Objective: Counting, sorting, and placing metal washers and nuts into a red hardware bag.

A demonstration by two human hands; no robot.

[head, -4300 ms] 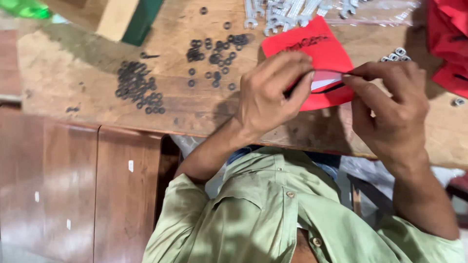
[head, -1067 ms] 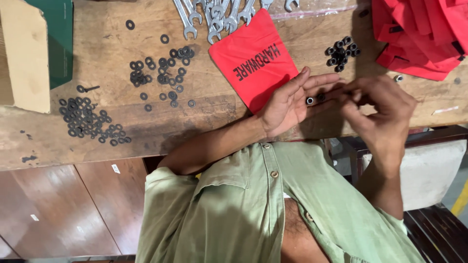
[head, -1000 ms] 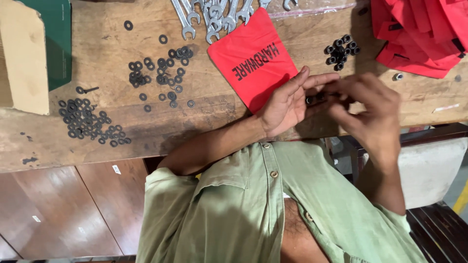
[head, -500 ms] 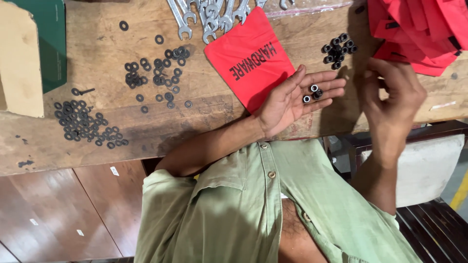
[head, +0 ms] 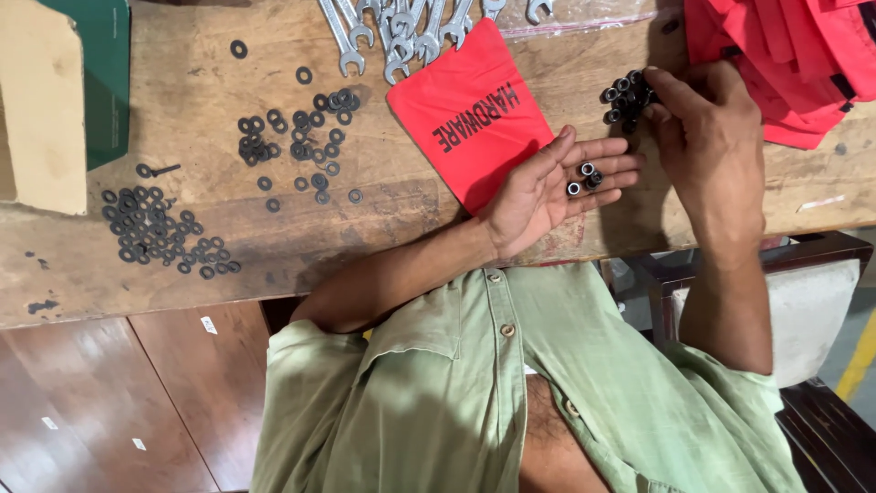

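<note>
My left hand lies palm up over the front edge of the wooden bench. It cradles three small black nuts on its fingers. Just beyond it lies a flat red pouch. My right hand reaches to the right of that pouch, with its fingertips down on a small heap of black nuts. Those fingertips hide whether a nut is pinched between them.
Several steel spanners lie at the back. Black washers are scattered mid-bench and heaped at the front left. A stack of red pouches sits at the back right, a cardboard piece on a green board at the left. A chair stands below right.
My right hand left my left palm and moved up and right to the heap of nuts. My left hand opened flat, showing the nuts on its fingers.
</note>
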